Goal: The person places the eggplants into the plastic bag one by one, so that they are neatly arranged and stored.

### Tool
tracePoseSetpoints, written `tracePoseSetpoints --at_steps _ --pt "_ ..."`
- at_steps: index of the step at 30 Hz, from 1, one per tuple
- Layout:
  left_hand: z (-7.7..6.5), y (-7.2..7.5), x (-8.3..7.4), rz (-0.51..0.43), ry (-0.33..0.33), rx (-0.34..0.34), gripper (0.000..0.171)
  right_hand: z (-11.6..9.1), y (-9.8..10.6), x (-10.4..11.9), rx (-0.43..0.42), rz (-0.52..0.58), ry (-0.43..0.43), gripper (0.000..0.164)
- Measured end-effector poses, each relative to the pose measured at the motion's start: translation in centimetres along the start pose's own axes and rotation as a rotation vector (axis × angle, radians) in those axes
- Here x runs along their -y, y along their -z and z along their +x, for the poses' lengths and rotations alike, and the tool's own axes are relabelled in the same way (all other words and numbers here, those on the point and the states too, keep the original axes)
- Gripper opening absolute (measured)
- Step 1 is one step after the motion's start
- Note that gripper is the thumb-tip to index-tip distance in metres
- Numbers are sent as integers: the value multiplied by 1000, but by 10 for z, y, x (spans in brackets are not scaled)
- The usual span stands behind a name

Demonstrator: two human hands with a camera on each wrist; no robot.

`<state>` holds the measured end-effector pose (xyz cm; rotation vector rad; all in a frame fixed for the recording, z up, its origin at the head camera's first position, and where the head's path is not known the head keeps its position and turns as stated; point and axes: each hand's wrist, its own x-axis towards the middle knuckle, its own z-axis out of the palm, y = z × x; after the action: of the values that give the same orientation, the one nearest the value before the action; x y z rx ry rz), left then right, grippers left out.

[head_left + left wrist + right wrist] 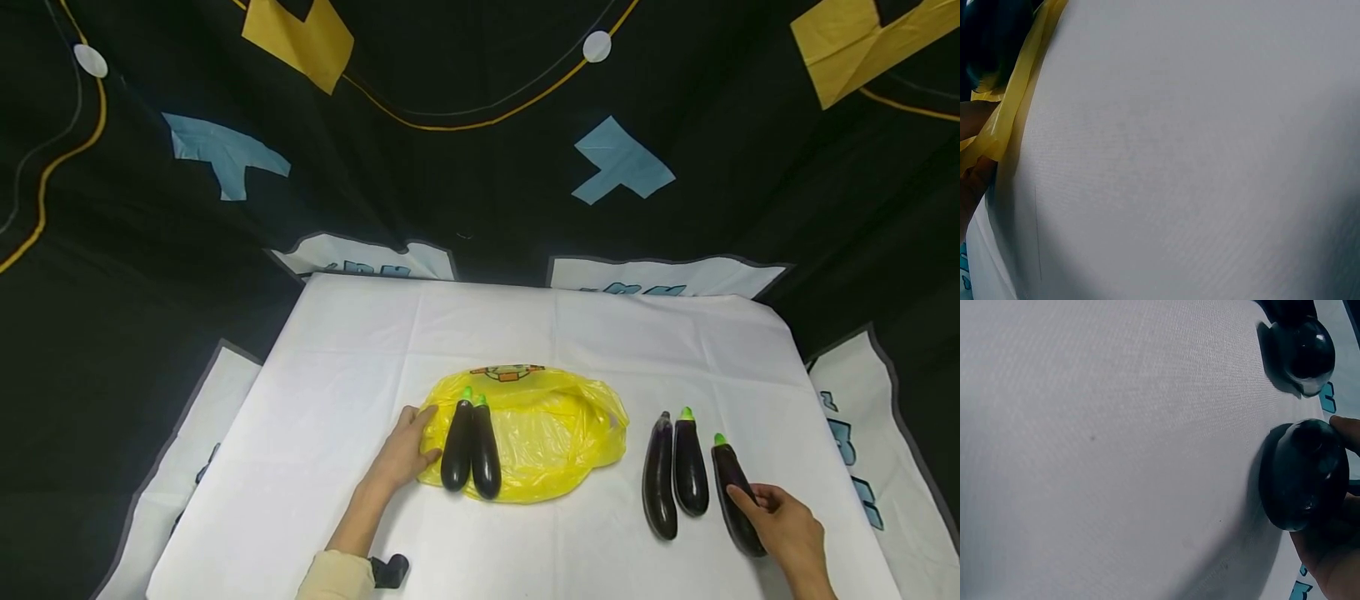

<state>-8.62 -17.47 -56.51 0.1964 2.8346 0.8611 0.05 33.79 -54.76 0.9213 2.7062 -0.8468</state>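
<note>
A yellow plastic bag (555,437) lies spread on the white table. Two dark eggplants (456,450) with green stem ends lie side by side on its left part. My left hand (401,450) is at the bag's left edge; in the left wrist view, thumb and finger pinch the yellow film (1013,103) beside a dark eggplant (997,40). Over on the right, my right hand (787,527) grips the lower part of an eggplant (733,492), whose rounded end (1307,478) fills the grasp in the right wrist view.
Two more eggplants, one (660,475) with a dark stem and one (690,467) with a green stem, lie between the bag and my right hand. A black object (390,572) is by my left sleeve. Dark cloth (465,183) hangs behind the white-covered table (360,333).
</note>
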Motion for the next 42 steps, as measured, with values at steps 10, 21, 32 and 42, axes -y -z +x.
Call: tracePoseSetpoints --at_steps 10,21,32,42 --pt "-1 1 -1 0 -5 0 74 -2 4 0 22 3 14 76" --pt "-2 2 0 5 -24 -7 73 -2 7 0 48 13 2 79" --pt "-1 2 0 0 -19 -2 73 -5 12 6 48 47 -9 82" --pt "0 1 0 -1 -9 -3 74 -8 15 17 68 91 -71 88"
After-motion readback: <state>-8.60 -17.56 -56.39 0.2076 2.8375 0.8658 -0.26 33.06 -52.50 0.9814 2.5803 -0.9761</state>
